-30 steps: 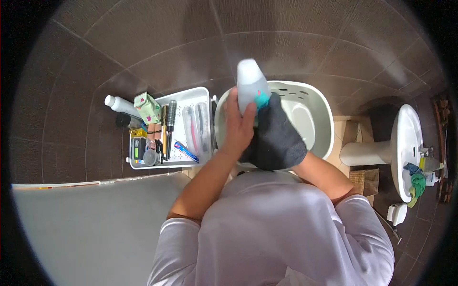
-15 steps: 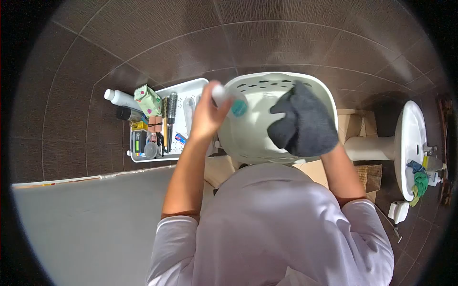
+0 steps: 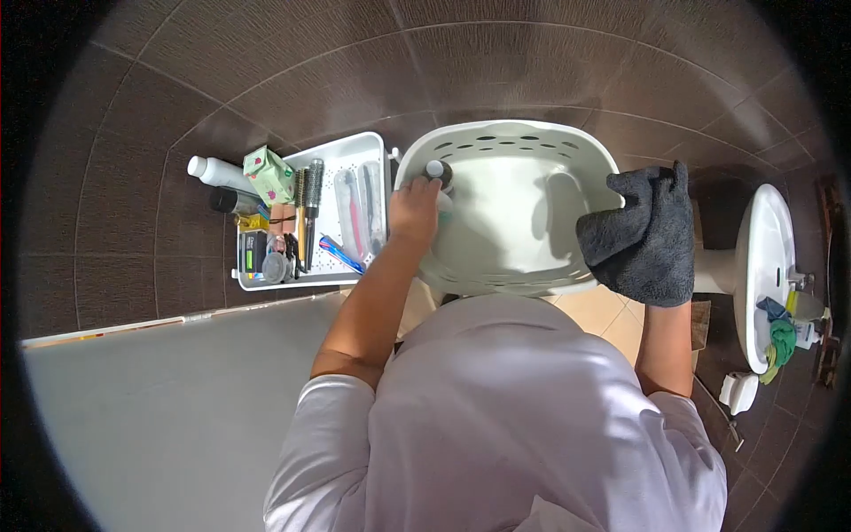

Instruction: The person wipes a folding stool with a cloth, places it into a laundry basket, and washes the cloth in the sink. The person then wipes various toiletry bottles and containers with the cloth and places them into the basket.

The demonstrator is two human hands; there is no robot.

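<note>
My left hand [image 3: 417, 211] reaches over the left end of a white plastic laundry basket [image 3: 510, 288]. Its fingers are closed round a pale bottle with a teal part [image 3: 445, 206], mostly hidden by the hand. Just beyond the fingers, a dark bottle with a grey cap [image 3: 436, 168] stands inside the basket. A dark grey fluffy cloth [image 3: 643, 239] covers my right hand at the basket's right rim. The fingers under it are hidden, and the cloth hangs from that hand.
Left of the basket, a white tray [image 3: 312, 282] holds round hairbrushes [image 3: 314, 182], a toothpaste tube [image 3: 342, 254], clear cases and small toiletries. Bottles and a green box [image 3: 269, 175] stand along its left side. A pedestal sink [image 3: 761, 266] is at right, with cloths on its edge.
My left hand has lowered the bottle from above the tray's edge into the basket's left end. My right hand has moved the grey cloth rightward, from over the basket to its right rim.
</note>
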